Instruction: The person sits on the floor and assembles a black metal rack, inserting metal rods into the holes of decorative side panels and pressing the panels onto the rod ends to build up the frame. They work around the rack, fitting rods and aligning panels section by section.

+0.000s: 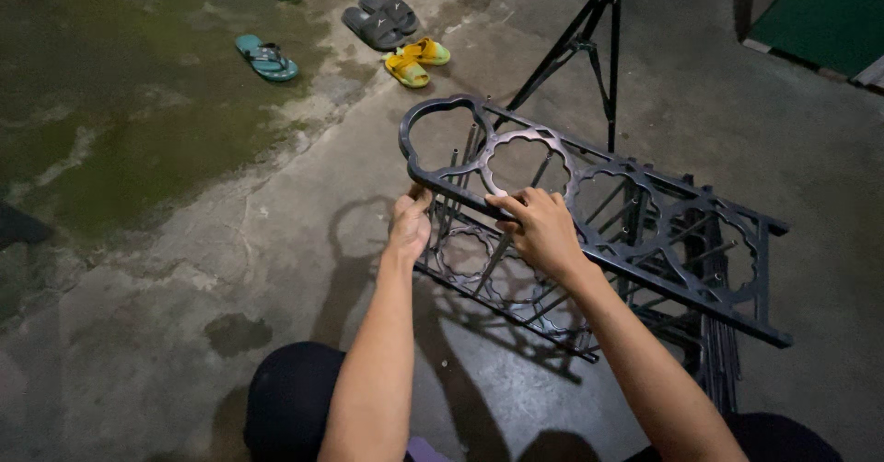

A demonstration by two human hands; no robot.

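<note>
Gripping the dark plastic rack panel (589, 213) along its near rail, we have our left hand (409, 225) under the scalloped end ring, fingers curled around the edge, and our right hand (543, 232) just beside it with fingers (516, 206) pressed together over the rail. Below our fingers a second matching panel (497, 282) hangs joined by thin rods above the concrete floor (184, 269). Well beyond our fingers lie teal sandals (267, 57), grey slides (380, 20) and yellow sandals (416, 60), with a black tripod (589, 47) behind the panel.
</note>
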